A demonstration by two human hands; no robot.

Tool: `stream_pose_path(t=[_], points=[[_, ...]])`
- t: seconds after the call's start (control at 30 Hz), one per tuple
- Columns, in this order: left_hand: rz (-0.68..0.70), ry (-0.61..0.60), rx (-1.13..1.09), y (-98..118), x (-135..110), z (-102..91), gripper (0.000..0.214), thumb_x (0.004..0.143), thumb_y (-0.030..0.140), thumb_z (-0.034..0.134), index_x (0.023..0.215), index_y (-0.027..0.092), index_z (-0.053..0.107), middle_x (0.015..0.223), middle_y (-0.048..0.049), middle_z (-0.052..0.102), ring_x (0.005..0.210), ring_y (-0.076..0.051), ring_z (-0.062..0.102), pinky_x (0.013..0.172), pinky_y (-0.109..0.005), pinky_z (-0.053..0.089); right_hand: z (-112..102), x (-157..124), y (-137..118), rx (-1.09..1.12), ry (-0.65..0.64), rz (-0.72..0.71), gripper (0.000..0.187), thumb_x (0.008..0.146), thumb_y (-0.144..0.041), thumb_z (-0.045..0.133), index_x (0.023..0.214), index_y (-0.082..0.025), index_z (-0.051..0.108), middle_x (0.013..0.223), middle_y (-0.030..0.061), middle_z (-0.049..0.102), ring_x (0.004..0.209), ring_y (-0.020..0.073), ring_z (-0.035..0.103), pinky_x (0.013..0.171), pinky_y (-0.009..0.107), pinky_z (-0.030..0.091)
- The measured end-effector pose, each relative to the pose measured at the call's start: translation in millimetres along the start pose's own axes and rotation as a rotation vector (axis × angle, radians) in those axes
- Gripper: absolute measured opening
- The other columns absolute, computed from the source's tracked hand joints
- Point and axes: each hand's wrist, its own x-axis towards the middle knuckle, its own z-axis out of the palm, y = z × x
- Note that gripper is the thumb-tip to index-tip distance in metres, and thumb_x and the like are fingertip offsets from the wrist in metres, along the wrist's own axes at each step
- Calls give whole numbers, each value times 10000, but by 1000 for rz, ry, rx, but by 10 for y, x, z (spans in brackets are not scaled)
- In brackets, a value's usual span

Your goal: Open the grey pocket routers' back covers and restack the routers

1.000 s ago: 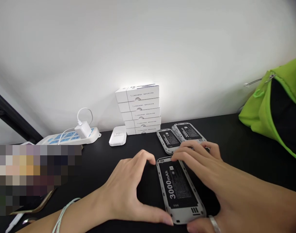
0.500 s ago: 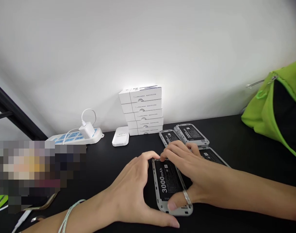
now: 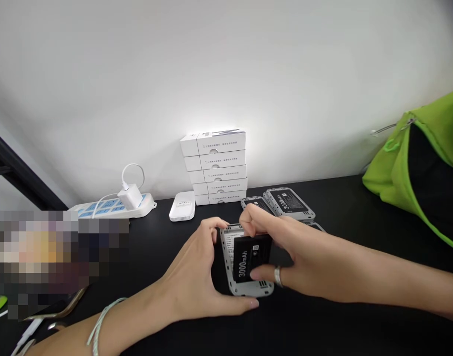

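A grey-rimmed device casing [image 3: 227,263] lies on the black table in front of me. My left hand [image 3: 191,282] spans its left side, fingers at the far left corner and thumb along the near edge. Pinched in my right hand [image 3: 286,247] is a black battery [image 3: 245,259] marked 3000mAh, with the index finger at its far end and the thumb on its face. The battery is tilted up partly out of the casing, and a white printed label [image 3: 228,244] shows in the bay beneath. Beyond the right hand lie several similar casings with batteries [image 3: 288,201], partly covered by it.
White boxes [image 3: 222,173] are stacked against the wall, beside a small pile of white covers [image 3: 182,206]. A power strip [image 3: 147,206] with a plugged-in charger [image 3: 130,197] stands at the left. A green bag [image 3: 393,163] sits at the right; a blurred patch hides the left side.
The battery, flat in the casing before, is now raised and tilted in my right hand's grip. The casing and both hands have shifted slightly away and to the left in view.
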Motion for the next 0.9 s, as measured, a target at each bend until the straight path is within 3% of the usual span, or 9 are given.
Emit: stream_pose_path(t=[0.1, 0.23, 0.3, 0.4, 0.57, 0.73, 0.83, 0.9], points=[[-111, 40, 45, -44, 15, -17, 850, 637, 500, 791, 1248, 257, 253, 1160, -91, 478, 1049, -297, 544, 859, -500, 512, -65, 89, 58, 191, 66, -55, 314, 788, -133, 584, 993, -279, 396, 867, -35, 602, 705, 148, 592, 614, 277, 466], [-246, 114, 158, -101, 25, -18, 669, 831, 491, 632, 1351, 300, 257, 1357, -105, 409, 1279, -342, 394, 1006, -583, 395, -146, 327, 256, 187, 239, 70, 235, 786, -290, 661, 985, -236, 548, 870, 9, 646, 556, 129, 563, 539, 305, 459], [-253, 107, 219, -131, 35, -18, 526, 920, 451, 519, 1373, 331, 280, 1430, -86, 379, 1370, -348, 279, 1051, -624, 316, -161, 433, 336, 103, 221, 94, 187, 787, -354, 672, 902, -213, 630, 836, 32, 670, 603, 164, 596, 590, 343, 488], [-258, 83, 282, -169, 48, -14, 416, 993, 381, 383, 1398, 358, 295, 1519, -64, 294, 1434, -327, 149, 1084, -645, 238, -148, 531, 408, 82, 139, 69, 265, 741, -435, 724, 846, -195, 681, 926, 72, 689, 800, 234, 656, 709, 369, 533], [-236, 56, 283, -185, 39, -7, 459, 1015, 298, 321, 1453, 386, 214, 1557, -51, 241, 1442, -291, 132, 1090, -635, 233, -94, 563, 472, -95, 27, -36, 551, 604, -576, 792, 1009, -223, 675, 1153, 85, 625, 1067, 306, 576, 838, 395, 510], [-211, 53, 271, -174, 17, 1, 504, 1017, 234, 278, 1485, 368, 144, 1572, -66, 214, 1451, -270, 123, 1091, -623, 247, 22, 619, 520, -321, 113, -88, 465, 780, -609, 628, 1049, -230, 617, 1170, 83, 624, 1070, 333, 526, 894, 495, 384], [-187, 69, 275, -183, 7, 9, 532, 1011, 207, 282, 1489, 374, 119, 1569, -68, 228, 1447, -277, 154, 1076, -627, 268, 57, 661, 554, -407, 178, -168, 374, 877, -573, 522, 958, -217, 602, 1067, 84, 666, 1085, 327, 494, 892, 493, 332], [-173, 82, 286, -191, 2, 17, 542, 1009, 199, 288, 1490, 376, 111, 1570, -74, 233, 1441, -285, 176, 1066, -632, 275, 12, 654, 572, -446, 190, -173, 392, 867, -596, 520, 921, -213, 583, 1039, 95, 658, 1078, 327, 479, 878, 480, 330]])
